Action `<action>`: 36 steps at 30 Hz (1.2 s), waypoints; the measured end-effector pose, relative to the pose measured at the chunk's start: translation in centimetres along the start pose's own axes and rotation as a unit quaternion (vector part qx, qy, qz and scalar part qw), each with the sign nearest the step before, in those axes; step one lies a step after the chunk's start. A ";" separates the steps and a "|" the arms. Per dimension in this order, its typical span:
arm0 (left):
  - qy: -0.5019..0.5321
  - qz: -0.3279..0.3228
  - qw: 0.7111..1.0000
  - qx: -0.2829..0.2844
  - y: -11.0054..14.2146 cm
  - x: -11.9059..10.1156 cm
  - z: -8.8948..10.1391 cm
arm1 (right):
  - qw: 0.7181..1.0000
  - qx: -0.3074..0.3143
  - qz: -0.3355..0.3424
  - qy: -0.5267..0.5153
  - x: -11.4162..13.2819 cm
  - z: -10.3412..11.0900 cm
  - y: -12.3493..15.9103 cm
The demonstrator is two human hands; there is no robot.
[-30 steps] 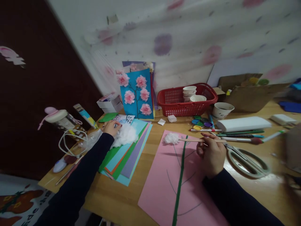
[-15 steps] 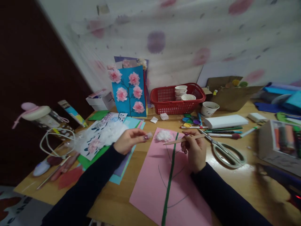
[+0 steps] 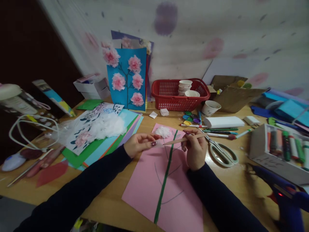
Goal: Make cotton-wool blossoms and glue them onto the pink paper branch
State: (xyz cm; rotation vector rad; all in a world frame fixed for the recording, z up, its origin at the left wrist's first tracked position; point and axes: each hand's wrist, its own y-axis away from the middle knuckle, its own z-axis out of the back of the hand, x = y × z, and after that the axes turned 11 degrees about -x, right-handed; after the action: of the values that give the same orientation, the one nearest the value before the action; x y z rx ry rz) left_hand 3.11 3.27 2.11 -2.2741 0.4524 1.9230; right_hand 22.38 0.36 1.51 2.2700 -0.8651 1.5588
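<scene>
My left hand pinches a small, thin whitish piece, perhaps tissue, between thumb and fingers. Closed around a flat wooden craft stick is my right hand; the stick's narrow end points left and meets or nearly meets the whitish piece. Both hands are above a pink sheet of paper. A green stem runs down the sheet, with thin pencilled curves branching from it. Near the sheet's top, a fluffy white flower sits just behind my fingertips.
White tissue pieces are heaped on coloured papers at left. Scissors and a glue gun lie to the right, beside a box of markers. Behind stand a red basket with cups and a blue flower picture.
My left hand has brought the whitish piece rightward to the stick's tip. The right hand keeps its hold on the stick. The whole view has shifted, showing more of the glue gun.
</scene>
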 end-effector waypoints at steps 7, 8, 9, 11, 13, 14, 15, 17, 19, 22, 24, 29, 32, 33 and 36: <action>0.009 0.103 0.992 -0.067 0.0 1.5 -0.5 | 0.994 0.094 -0.036 0.040 -0.1 -0.3 1.4; 0.013 0.112 0.992 -0.064 0.0 1.6 -0.6 | 0.994 0.096 -0.036 0.040 -0.1 -0.4 1.5; 0.016 0.115 0.992 -0.055 0.0 1.5 -0.6 | 0.994 0.097 -0.035 0.040 -0.1 -0.4 1.6; 0.019 0.114 0.993 -0.035 0.1 1.4 -0.7 | 0.994 0.096 -0.032 0.039 0.0 -0.4 1.6; 0.020 0.112 0.993 -0.021 0.3 1.4 -0.7 | 0.995 0.092 -0.033 0.035 -0.1 -0.3 1.5; 0.023 0.111 0.993 -0.015 0.3 1.4 -0.6 | 0.995 0.089 -0.033 0.032 -0.2 -0.3 1.4; 0.024 0.110 0.994 -0.010 0.3 1.4 -0.6 | 0.995 0.087 -0.035 0.029 -0.3 -0.3 1.3; 0.024 0.107 0.994 -0.011 0.3 1.5 -0.6 | 0.996 0.075 -0.036 0.018 -0.4 -0.2 1.1; 0.021 0.104 0.994 -0.026 0.2 1.6 -0.5 | 0.998 0.047 -0.029 0.002 -0.4 -0.2 0.8; 0.021 0.091 0.995 -0.046 0.1 1.7 -0.2 | 1.000 0.000 -0.007 -0.009 -0.3 -0.2 0.5; 0.017 0.081 0.996 -0.039 0.1 1.7 0.0 | 1.000 -0.009 0.000 0.010 -0.3 -0.3 0.4; 0.012 0.081 0.997 -0.006 0.3 1.7 -0.1 | 0.998 0.031 -0.019 0.058 -0.7 -0.4 0.9; 0.075 0.110 0.991 -0.002 0.4 1.4 -0.4 | 0.997 0.032 -0.020 0.060 -0.9 -0.4 1.1; 0.089 0.106 0.990 -0.006 0.4 1.3 -0.5 | 0.998 0.026 -0.023 0.060 -0.9 -0.5 1.1; 0.080 0.094 0.992 -0.028 0.3 1.4 -0.5 | 0.996 0.034 -0.049 0.061 -0.9 -0.5 1.2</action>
State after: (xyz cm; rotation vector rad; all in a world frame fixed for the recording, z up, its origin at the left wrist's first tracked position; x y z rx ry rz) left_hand 3.73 2.59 0.84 -2.5152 0.6605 1.8626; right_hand 21.06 -0.03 0.75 2.2006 -0.6687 1.6863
